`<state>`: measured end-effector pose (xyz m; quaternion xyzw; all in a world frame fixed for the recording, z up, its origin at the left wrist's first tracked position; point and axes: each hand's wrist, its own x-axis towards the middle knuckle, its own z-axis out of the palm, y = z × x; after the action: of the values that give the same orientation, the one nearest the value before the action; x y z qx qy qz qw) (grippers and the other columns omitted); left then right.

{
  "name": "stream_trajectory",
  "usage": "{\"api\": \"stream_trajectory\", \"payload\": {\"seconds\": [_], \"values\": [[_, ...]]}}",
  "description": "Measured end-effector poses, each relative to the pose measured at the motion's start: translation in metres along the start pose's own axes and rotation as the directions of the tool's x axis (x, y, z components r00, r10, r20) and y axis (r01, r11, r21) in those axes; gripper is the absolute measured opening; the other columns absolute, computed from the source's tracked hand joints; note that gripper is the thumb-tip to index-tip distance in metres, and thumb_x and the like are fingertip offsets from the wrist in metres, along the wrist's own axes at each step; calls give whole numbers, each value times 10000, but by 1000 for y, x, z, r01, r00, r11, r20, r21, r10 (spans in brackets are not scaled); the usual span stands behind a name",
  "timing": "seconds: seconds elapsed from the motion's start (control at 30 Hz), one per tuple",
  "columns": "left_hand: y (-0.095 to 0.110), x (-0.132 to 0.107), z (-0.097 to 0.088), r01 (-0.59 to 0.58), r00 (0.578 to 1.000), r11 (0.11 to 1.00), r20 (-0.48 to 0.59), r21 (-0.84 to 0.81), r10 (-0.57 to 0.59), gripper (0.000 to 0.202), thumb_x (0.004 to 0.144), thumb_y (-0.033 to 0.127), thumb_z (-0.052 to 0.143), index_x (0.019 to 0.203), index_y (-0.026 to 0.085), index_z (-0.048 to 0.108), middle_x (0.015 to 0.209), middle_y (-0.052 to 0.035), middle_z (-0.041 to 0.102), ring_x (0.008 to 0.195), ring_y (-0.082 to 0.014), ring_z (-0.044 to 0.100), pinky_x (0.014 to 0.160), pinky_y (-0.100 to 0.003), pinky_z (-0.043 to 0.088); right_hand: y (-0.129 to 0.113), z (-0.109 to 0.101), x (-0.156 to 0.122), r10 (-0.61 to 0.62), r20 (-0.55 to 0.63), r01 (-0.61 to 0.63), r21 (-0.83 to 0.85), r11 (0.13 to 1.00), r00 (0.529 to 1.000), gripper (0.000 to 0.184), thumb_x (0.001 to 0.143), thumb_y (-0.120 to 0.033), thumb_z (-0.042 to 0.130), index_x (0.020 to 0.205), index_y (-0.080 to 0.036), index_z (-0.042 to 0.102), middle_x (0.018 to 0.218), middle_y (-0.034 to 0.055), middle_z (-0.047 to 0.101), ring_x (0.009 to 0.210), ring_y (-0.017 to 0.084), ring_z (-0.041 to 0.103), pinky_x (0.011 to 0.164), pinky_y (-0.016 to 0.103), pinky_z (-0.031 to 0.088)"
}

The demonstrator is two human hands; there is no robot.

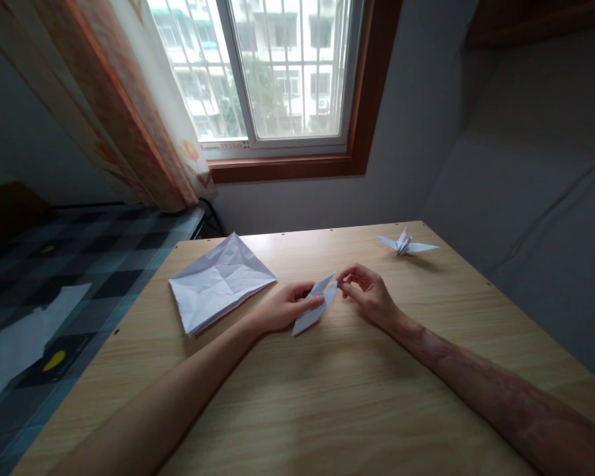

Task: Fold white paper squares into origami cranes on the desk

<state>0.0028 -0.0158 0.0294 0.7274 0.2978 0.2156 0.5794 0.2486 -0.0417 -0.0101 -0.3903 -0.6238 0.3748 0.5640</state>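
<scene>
While the left hand (pixel 282 309) presses a narrow folded white paper piece (pixel 315 305) onto the pale wooden counter (pixel 357 390), the right hand (pixel 369 291) pinches its tip.

From my seat I cannot see the part of the folded paper piece (pixel 313 305) that lies under my left hand (pixel 283 308); the fingers cover its middle. My right hand (pixel 367 292) curls over the paper's upper tip, so whether thumb and forefinger actually pinch it is hidden from me. Both forearms run off the bottom edge. The stack of creased sheets (pixel 219 281) is too flat for me to count its leaves. The finished paper crane (pixel 405 244) is small, and its head and tail cannot be told apart. The table (pixel 327 396) is cut by the lower edge, and the white sheet on the checked cloth (pixel 24 340) by the left
</scene>
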Motion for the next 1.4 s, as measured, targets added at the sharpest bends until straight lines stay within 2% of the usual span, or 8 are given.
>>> {"api": "stream_trajectory", "payload": {"seconds": [0.2, 0.43, 0.6, 0.7, 0.83, 1.0, 1.23, 1.4], "values": [[-2, -1, 1, 4, 999, 1000, -41, 26, -3, 568, 940, 679, 738, 1154, 153, 759, 859, -4, 639, 731, -146, 537, 621, -227, 397, -4, 1, 1, -91, -5, 90, -132, 987, 996, 145, 941, -364, 803, 913, -239, 736, 915, 38, 770, 834, 212, 676, 800, 374, 589], [-3, 0, 2, -4, 997, 999, -81, 50, 8, 539, 922, 672, 767, 1012, 141, 736, 805, 4, 586, 712, -135, 519, 589, -218, 370, -7, 3, -2, -86, -12, 84, -136, 987, 996, 204, 944, -403, 831, 880, -237, 731, 905, 44, 779, 807, 213, 692, 760, 364, 587], [-2, -1, 4, -14, 993, 999, -119, 46, 19, 567, 915, 688, 764, 1023, 132, 733, 777, 7, 576, 684, -129, 506, 578, -219, 357, -14, 3, -3, -101, 23, 104, -170, 980, 995, 218, 996, -443, 773, 925, -237, 757, 942, 51, 799, 807, 213, 694, 796, 379, 598], [1, -2, 5, -13, 991, 997, -131, 75, 23, 559, 919, 685, 759, 1013, 135, 736, 773, 5, 576, 678, -129, 506, 573, -221, 360, -12, 2, -2, -71, 0, 70, -182, 981, 997, 266, 979, -485, 793, 892, -236, 759, 882, 45, 785, 779, 213, 685, 772, 376, 594], [3, -4, 5, -23, 993, 992, -115, 125, 37, 536, 940, 674, 743, 1004, 142, 739, 785, 4, 576, 684, -128, 505, 576, -224, 361, -4, 1, 0, -25, -7, 24, -115, 993, 1000, 292, 941, -499, 829, 868, -234, 729, 859, 44, 758, 772, 211, 678, 707, 352, 583], [1, -3, 5, -17, 997, 994, -75, 110, 26, 512, 946, 658, 744, 977, 147, 718, 774, 13, 537, 685, -126, 487, 566, -221, 336, 0, 3, 2, -31, 22, 31, 12, 999, 999, 241, 935, -430, 835, 927, -235, 694, 927, 35, 731, 846, 202, 684, 732, 331, 577], [1, -3, 6, -25, 997, 993, -74, 114, 34, 485, 964, 627, 732, 968, 143, 702, 788, 18, 522, 698, -123, 470, 590, -227, 342, -1, 4, 0, -35, 44, 34, 25, 999, 998, 241, 953, -411, 816, 971, -241, 646, 937, 21, 705, 878, 193, 688, 825, 336, 575], [3, -3, 6, -40, 997, 985, -54, 165, 50, 504, 966, 622, 725, 827, 145, 636, 736, 39, 435, 676, -110, 404, 593, -233, 308, -3, 3, -2, -16, 77, 18, -17, 1000, 997, 218, 954, -390, 810, 1012, -231, 673, 952, 25, 710, 873, 192, 690, 839, 337, 573]]}}
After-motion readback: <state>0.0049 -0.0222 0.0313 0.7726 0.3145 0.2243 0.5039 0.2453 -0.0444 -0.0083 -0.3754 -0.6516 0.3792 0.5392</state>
